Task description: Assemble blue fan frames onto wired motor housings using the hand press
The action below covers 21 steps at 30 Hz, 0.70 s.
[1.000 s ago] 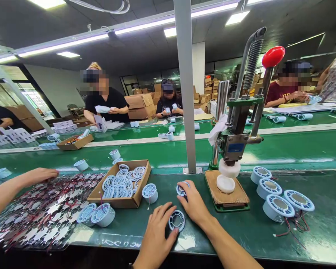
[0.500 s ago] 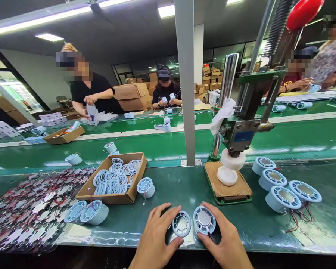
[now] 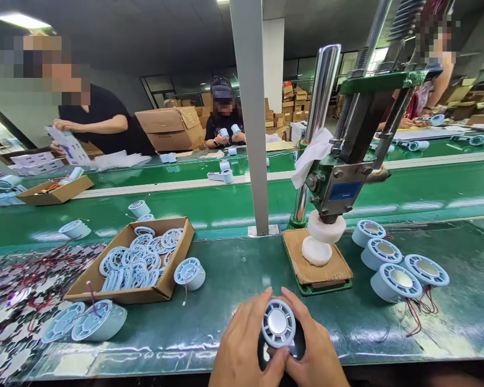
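Observation:
My left hand (image 3: 244,336) and my right hand (image 3: 312,341) close around one light-blue fan housing (image 3: 278,321) near the table's front edge. The housing has a spoked round face with a silver disc in its centre. Fingers of both hands curve around its sides, and the thumbs meet at its near rim. Beyond the hands and a little to the right stands a lever press (image 3: 341,191). Its white upper pad (image 3: 326,227) hangs over a round white seat (image 3: 317,251) that holds no housing.
An open cardboard box (image 3: 161,293) of light-blue spoked rings stands to the left. Metal discs with red wires (image 3: 20,317) spread beyond it. Several fan housings with silver discs (image 3: 396,282) sit to the right. A grey post (image 3: 252,118) rises behind the table; co-workers are across the conveyor.
The spoked ring in my left hand and the housing in my right have come together into one piece, held by both hands. The camera view has shifted.

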Available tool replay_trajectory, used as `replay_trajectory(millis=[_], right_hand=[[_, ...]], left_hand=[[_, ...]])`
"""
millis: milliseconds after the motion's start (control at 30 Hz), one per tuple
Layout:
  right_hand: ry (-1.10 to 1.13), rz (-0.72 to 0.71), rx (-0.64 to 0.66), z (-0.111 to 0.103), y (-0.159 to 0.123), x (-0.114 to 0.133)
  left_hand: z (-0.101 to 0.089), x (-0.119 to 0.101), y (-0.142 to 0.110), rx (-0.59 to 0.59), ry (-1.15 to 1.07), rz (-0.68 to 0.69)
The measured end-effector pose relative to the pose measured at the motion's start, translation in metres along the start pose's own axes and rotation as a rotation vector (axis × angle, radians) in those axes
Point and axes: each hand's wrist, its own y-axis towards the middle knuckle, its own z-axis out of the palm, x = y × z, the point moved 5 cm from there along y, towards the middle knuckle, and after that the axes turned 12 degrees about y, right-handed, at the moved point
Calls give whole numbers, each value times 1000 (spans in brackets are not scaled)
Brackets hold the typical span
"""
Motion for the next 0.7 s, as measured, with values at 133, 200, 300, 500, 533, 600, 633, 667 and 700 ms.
replay_trajectory(millis=[133,200,300,500,533,600,633,667,700], right_hand=[[6,19,6,1,2,0],[14,17,12,-1,3,2],[14,-3,25,-5,7,6],[-106,-170,40,2,7,10],[-155,-193,50,2,7,11],[-282,-216,138,-2,13,20],[-354,-237,208,-10,21,30],[-421,-274,253,-24,33,45],[-478,-322,255,-45,51,67]], left_hand=[[5,1,1,25,-74,-86],[9,6,-2,32,-136,-166],[17,11,-5,49,-231,-219],[38,4,-14,25,-292,-247],[41,2,-17,0,-290,-245],[47,1,-20,-37,-279,-273],[47,3,-18,-39,-278,-302],[46,6,-14,-23,-284,-335],[44,10,-6,11,-296,-368]])
